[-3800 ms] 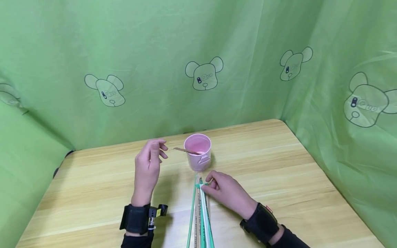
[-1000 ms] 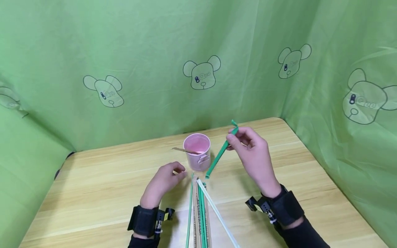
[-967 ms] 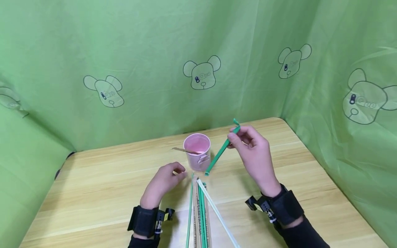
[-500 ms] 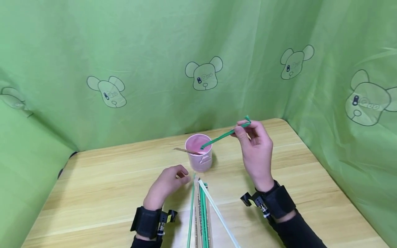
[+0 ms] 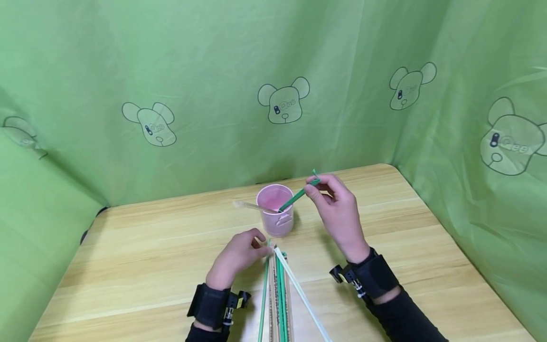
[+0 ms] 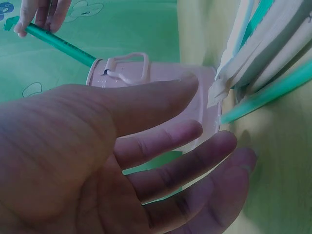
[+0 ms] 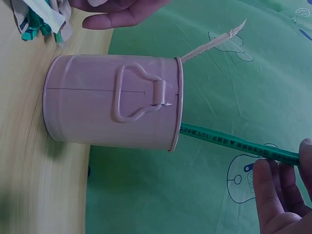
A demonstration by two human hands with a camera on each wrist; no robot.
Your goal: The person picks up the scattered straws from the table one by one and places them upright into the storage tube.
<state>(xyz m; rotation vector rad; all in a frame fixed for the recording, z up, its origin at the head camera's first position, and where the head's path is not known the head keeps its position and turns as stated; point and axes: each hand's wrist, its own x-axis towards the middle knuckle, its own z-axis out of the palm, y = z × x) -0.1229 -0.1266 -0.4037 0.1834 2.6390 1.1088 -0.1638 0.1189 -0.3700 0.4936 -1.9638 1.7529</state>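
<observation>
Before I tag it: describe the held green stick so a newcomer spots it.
On the wooden table stands a pink bucket. The green stick slants from its mouth up to the right hand. Unlike the pale stick leaning out the other side and the other green sticks on the table, it is held.

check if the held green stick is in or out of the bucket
Partly in: the held green stick dips into the pink bucket, lower end inside, upper part pinched outside by the right hand.
</observation>
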